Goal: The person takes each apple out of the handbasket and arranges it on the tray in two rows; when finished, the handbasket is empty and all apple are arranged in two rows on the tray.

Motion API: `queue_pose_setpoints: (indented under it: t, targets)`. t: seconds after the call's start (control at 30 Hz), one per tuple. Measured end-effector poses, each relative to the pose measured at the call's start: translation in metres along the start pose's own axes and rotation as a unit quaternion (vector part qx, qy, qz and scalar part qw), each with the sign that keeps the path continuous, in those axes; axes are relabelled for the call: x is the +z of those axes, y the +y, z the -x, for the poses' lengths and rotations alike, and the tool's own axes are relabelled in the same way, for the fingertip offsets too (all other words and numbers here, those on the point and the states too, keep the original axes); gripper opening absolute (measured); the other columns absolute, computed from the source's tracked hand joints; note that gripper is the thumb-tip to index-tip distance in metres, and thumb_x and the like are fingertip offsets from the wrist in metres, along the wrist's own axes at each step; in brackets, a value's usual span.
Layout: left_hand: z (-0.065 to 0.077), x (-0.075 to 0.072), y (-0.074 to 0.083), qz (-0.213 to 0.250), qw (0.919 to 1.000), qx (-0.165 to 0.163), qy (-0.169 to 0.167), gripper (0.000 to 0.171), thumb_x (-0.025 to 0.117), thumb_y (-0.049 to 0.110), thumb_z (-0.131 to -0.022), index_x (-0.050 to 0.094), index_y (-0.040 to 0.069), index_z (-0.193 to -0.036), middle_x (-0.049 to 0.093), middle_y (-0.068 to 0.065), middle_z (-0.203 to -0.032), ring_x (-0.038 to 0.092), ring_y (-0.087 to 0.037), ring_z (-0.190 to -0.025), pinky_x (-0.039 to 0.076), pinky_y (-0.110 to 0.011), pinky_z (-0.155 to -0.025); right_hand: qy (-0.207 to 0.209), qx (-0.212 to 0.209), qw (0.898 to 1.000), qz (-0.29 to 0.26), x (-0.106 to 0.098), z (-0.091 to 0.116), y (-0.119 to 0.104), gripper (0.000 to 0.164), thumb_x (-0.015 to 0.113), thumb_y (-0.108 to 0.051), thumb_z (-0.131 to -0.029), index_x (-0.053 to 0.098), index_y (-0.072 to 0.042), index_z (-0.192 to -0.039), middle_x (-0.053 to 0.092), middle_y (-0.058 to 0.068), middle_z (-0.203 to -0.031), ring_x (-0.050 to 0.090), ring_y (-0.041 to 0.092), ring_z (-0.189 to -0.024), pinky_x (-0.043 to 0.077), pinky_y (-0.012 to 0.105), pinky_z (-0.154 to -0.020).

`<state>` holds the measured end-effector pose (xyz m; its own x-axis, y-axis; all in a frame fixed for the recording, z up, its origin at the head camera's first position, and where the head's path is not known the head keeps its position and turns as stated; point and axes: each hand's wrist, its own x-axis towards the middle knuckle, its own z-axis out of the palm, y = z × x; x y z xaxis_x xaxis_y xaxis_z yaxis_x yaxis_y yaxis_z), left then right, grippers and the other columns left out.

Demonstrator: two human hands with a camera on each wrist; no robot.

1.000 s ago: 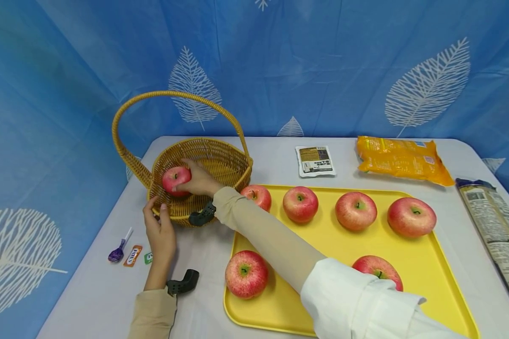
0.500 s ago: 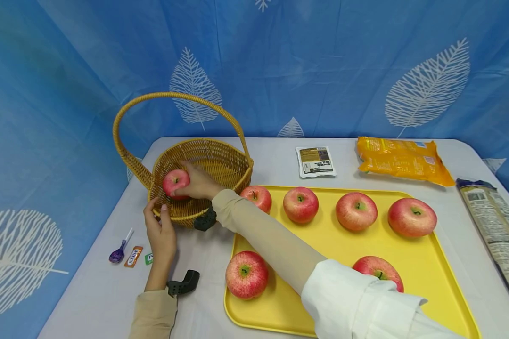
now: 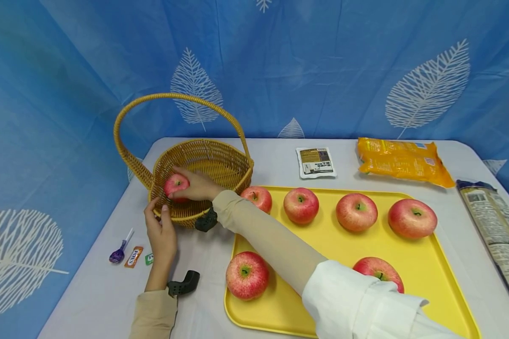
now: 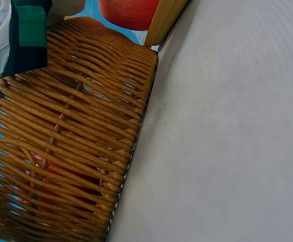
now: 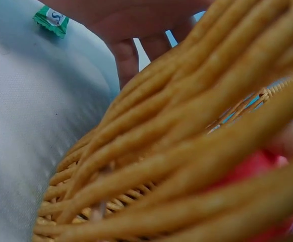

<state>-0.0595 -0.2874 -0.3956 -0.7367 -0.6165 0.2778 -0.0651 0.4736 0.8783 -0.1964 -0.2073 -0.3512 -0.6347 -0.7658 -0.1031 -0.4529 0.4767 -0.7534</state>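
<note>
My right hand (image 3: 197, 186) reaches into the wicker basket (image 3: 220, 167) and holds an apple (image 3: 176, 184) low at its left end. Red of the apple (image 4: 65, 189) shows through the weave in the left wrist view. At the basket's near left side, my left hand (image 3: 161, 235) rests against the rim with thumb and fingers spread. Its fingers look straight along the outer wall in the right wrist view, where the wicker partly hides them. A tall arched handle (image 3: 178, 95) stands over the basket.
Right of the basket lies a yellow tray (image 3: 275, 322) with several apples (image 3: 301, 205). Behind it are a small white packet (image 3: 316, 162) and an orange bag (image 3: 403, 160); a long packet (image 3: 494, 230) lies far right. A lollipop (image 3: 117, 254) and small candies (image 3: 133, 257) lie at left.
My right hand and the apple have sunk slightly lower in the basket, and the hand has turned a little. The left hand stays at the rim.
</note>
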Motion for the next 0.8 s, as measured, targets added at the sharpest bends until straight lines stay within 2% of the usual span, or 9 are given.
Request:
queue_pose_setpoints:
  t: [0.1,0.2,0.37,0.73,0.8]
  targets:
    - [-0.0001,0.0001,-0.0006,-0.001,1.0000,0.000,0.000,0.044,0.033,0.029,-0.098,0.032,0.005,-0.134,0.032,-0.015,-0.141,0.033,-0.026,-0.125,0.028,-0.047,-0.097,-0.015,0.015,1.000,-0.001,-0.0001,0.0016,-0.0004,0.080,0.060,-0.051,-0.078,0.019,-0.031,-0.144,0.032,0.001,-0.147,0.017,0.032,-0.138,0.027,0.045,-0.107]
    - [0.0001,0.0001,-0.0003,-0.002,1.0000,-0.001,0.000,0.043,0.032,0.030,-0.098,0.032,0.006,-0.134,0.032,-0.014,-0.142,0.033,-0.025,-0.124,0.028,-0.047,-0.097,-0.023,0.024,0.999,-0.004,0.0000,0.0018,-0.0004,0.081,0.061,-0.054,-0.077,0.020,-0.033,-0.144,0.033,0.001,-0.146,0.015,0.032,-0.139,0.029,0.046,-0.106]
    - [0.0003,0.0001,-0.0006,-0.003,1.0000,-0.004,0.000,0.043,0.033,0.031,-0.097,0.033,0.008,-0.134,0.032,-0.013,-0.142,0.033,-0.023,-0.124,0.029,-0.045,-0.096,-0.024,0.026,0.999,0.006,0.0008,-0.0001,0.0012,0.080,0.060,-0.057,-0.075,0.024,-0.032,-0.143,0.036,0.002,-0.145,0.016,0.033,-0.138,0.031,0.047,-0.104]
    - [-0.0004,-0.0009,0.0005,-0.001,1.0000,0.000,-0.003,0.044,0.033,0.030,-0.098,0.032,0.006,-0.134,0.031,-0.015,-0.142,0.031,-0.027,-0.128,0.027,-0.048,-0.099,-0.022,0.036,0.999,0.012,-0.0007,0.0003,0.0002,0.078,0.060,-0.059,-0.074,0.030,-0.031,-0.140,0.042,-0.001,-0.140,0.022,0.029,-0.137,0.033,0.044,-0.103]
    - [-0.0007,-0.0006,0.0008,0.002,1.0000,0.002,-0.003,0.044,0.033,0.029,-0.098,0.033,0.005,-0.134,0.032,-0.015,-0.142,0.031,-0.027,-0.128,0.027,-0.048,-0.099,-0.019,0.035,0.999,0.010,-0.0007,-0.0004,0.0011,0.078,0.060,-0.059,-0.074,0.031,-0.031,-0.140,0.044,-0.001,-0.139,0.027,0.027,-0.136,0.035,0.042,-0.101]
